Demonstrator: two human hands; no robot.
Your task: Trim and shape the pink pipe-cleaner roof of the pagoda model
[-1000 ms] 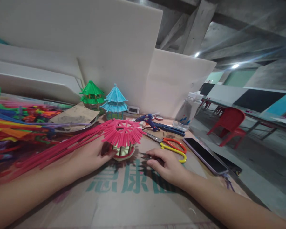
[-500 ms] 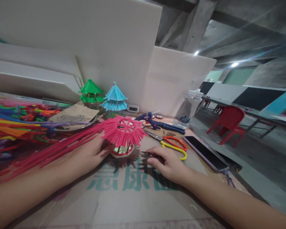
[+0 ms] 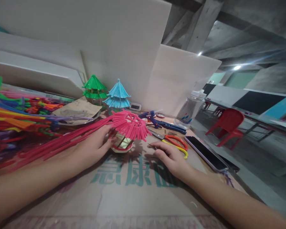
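Note:
A small pavilion with a pink fringed roof (image 3: 131, 125) leans to the right over the cardboard-covered table (image 3: 124, 203). My left hand (image 3: 101, 141) grips it at its left side, between roof and pale base (image 3: 122, 143). To the right, my right hand (image 3: 170, 156) is closed round a small dark tool whose thin tip pokes out at the fingertips; most of it is hidden in the palm. That tip is apart from the pavilion. Scissors with orange and yellow handles (image 3: 175, 140) lie just behind my right hand.
Behind stand a green pavilion (image 3: 94, 87) and a blue one (image 3: 118, 93). A glue gun (image 3: 151, 117), blue-handled tool (image 3: 173, 126), water bottle (image 3: 189, 108) and phone (image 3: 206, 153) are at the back and right. Pink stems (image 3: 69, 140) and a colourful pile (image 3: 21, 117) spread leftward.
The pink pavilion has tilted, its roof now leaning right and its base showing more. My left hand has turned with it. The whole view has shifted slightly.

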